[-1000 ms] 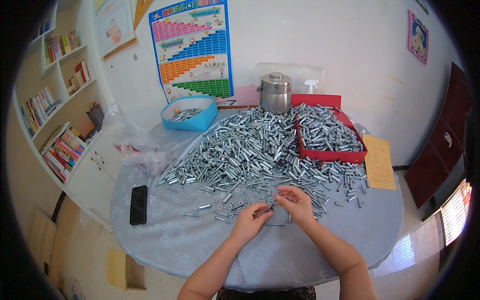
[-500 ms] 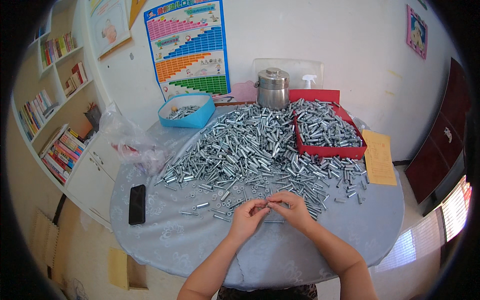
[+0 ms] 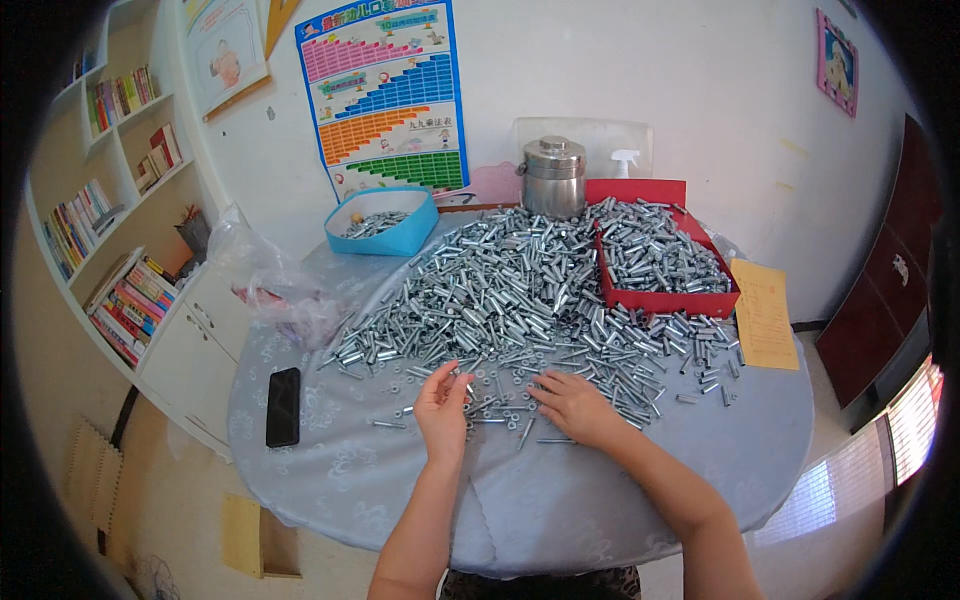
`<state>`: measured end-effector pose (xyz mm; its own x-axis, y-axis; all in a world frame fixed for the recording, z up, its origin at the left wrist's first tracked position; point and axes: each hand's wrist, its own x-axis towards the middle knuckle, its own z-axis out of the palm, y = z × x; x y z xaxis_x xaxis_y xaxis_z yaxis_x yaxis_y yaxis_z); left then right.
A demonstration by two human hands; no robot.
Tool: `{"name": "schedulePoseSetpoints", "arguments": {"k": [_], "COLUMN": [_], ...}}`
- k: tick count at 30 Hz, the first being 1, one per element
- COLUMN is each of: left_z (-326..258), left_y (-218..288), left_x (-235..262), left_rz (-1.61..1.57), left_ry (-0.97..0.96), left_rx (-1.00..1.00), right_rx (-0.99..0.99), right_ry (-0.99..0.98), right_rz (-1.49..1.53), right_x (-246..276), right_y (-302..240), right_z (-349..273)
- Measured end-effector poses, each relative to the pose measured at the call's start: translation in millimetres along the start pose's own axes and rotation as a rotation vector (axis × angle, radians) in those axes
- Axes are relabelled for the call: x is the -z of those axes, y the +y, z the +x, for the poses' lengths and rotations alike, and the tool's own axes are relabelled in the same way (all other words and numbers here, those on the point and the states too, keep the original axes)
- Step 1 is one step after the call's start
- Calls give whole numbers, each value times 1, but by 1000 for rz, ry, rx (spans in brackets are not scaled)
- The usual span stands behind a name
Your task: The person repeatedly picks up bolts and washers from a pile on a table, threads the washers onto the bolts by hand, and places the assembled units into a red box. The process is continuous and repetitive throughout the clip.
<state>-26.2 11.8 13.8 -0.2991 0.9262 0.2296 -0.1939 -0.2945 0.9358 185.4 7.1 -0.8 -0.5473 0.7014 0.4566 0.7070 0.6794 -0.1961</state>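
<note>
A wide heap of silvery metal sleeves and bolts (image 3: 500, 270) covers the middle of the table. Loose washers and nuts (image 3: 513, 408) are scattered at its near edge. My left hand (image 3: 440, 412) is raised there with its fingers curled in and the thumb close to them; whatever they hold is too small to make out. To its right, my right hand (image 3: 575, 405) reaches palm down over the small parts, fingers stretched and slightly apart, tips at the tabletop. Between the hands a single bolt (image 3: 526, 432) lies on the cloth.
A red box (image 3: 668, 300) full of sleeves stands at the back right, beside a steel canister (image 3: 553, 180). Further left are a blue box (image 3: 405, 235) with metal parts, a plastic bag (image 3: 265, 280) and a black phone (image 3: 284, 408). Yellow paper (image 3: 765, 315) lies on the right.
My hands were together at the fingertips and have now parted. The left has moved left and up; the right is lowered onto the loose parts. A bolt now lies between them.
</note>
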Motion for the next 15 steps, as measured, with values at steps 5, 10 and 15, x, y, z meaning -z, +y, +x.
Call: {"name": "schedulePoseSetpoints", "arguments": {"k": [5,10,15], "left_z": [5,9,12], "left_y": [7,7,7], "left_x": [7,8,17], "left_rz": [-13,-33,-15], "left_ry": [68,92,112], "left_rx": [21,6,-2], "right_rx": [-209,-160,106], "right_ry": [-71,2,-13], "right_rz": [-198,45,217], "right_x": [22,15,-26], "right_y": [5,-5,-35], "right_z": [-14,8,52]}}
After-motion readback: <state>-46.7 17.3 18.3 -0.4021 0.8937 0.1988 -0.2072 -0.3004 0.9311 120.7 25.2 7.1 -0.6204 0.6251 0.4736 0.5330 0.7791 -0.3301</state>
